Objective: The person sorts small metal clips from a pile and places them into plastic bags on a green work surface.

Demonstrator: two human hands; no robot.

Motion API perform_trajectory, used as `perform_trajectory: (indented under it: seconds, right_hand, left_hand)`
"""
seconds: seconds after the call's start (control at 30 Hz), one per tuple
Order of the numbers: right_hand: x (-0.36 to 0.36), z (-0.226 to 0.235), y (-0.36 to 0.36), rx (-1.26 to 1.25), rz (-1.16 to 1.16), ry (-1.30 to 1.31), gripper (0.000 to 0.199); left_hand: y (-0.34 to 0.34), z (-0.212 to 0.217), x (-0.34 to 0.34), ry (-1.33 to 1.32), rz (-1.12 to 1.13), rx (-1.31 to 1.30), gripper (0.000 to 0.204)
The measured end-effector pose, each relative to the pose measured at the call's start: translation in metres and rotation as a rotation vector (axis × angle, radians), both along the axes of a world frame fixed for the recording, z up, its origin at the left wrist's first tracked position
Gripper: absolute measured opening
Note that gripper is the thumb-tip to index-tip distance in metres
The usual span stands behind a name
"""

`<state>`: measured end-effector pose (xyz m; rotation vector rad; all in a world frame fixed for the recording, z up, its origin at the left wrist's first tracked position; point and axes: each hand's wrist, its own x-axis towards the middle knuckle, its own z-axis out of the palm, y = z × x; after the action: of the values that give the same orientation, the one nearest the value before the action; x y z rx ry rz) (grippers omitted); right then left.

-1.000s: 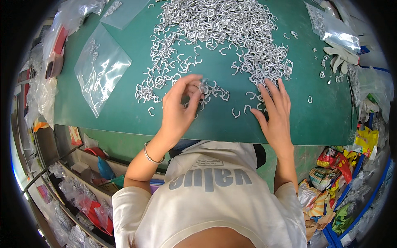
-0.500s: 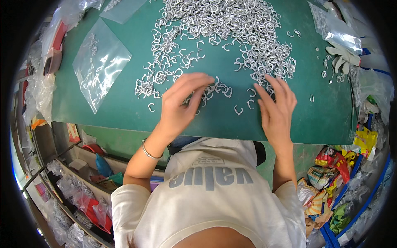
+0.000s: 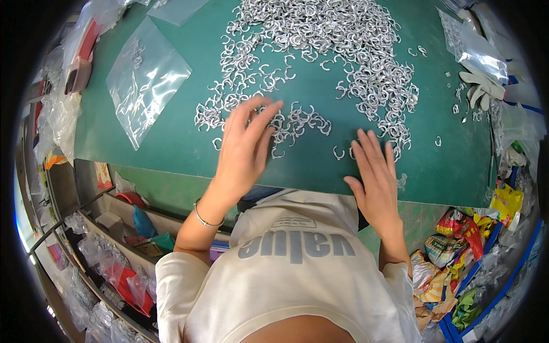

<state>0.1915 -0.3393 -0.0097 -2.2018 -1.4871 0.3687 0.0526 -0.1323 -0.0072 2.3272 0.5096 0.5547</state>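
- The left hand point(image 3: 241, 147) had its fingers bent and partly apart, over the small rings in front of the person; whether it held any between the fingertips, I could not tell.
- The right hand point(image 3: 376, 182) lay palm down with its fingers stretched and slightly apart, thumb out to the side, its fingertips close to the near end of the right-hand strip of rings; touching or not was unclear.
- The open metal rings point(image 3: 320, 26), too many to count, sat on the green table point(image 3: 309, 176): a large heap at the far side, a strip running down each side, and a small cluster between the hands, just beside the left thumb.
- One clear bag point(image 3: 151, 86) lay flat on the left of the table, with a small clump of pieces inside its far end.
- A second bag point(image 3: 472, 46), at the far right, held small metal pieces.
- One white glove point(image 3: 481, 88) lay just beside that second bag.
- One ring point(image 3: 438, 141) lay alone, right of the right hand.
- One bracelet point(image 3: 204, 220) circled the left wrist.
- Below the table's left side, a long bin point(image 3: 131, 251) held a blue bag point(image 3: 144, 222).
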Motion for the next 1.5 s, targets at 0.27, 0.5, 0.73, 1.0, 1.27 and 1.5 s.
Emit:
perform_trajectory:
  seconds: [0.27, 0.5, 0.73, 1.0, 1.27, 1.5]
  right_hand:
    - [-0.006, 0.000, 0.010, 0.053, 0.079, 0.058, 0.064]
    - [-0.009, -0.009, 0.054, -0.021, 0.204, -0.044, 0.060]
    - [0.001, 0.001, 0.047, 0.057, 0.096, 0.071, 0.056]
    - [0.001, -0.004, 0.052, 0.096, 0.238, 0.023, 0.052]
    - [-0.011, 0.004, 0.077, -0.076, 0.357, 0.037, 0.056]
    - [0.001, 0.006, 0.039, 0.021, 0.273, 0.097, 0.046]
  left_hand:
    - [-0.027, 0.001, -0.051, 0.537, -0.495, -1.294, 0.022]
    - [-0.020, 0.005, -0.021, 0.145, -0.277, 0.169, 0.033]
    - [0.000, -0.014, -0.043, 0.182, -0.262, 0.129, 0.033]
    - [0.006, -0.019, -0.059, 0.161, -0.065, 0.180, 0.030]
    - [-0.011, -0.018, -0.056, 0.107, -0.283, -0.002, 0.034]
    - [-0.012, -0.015, -0.065, 0.057, -0.091, 0.063, 0.041]
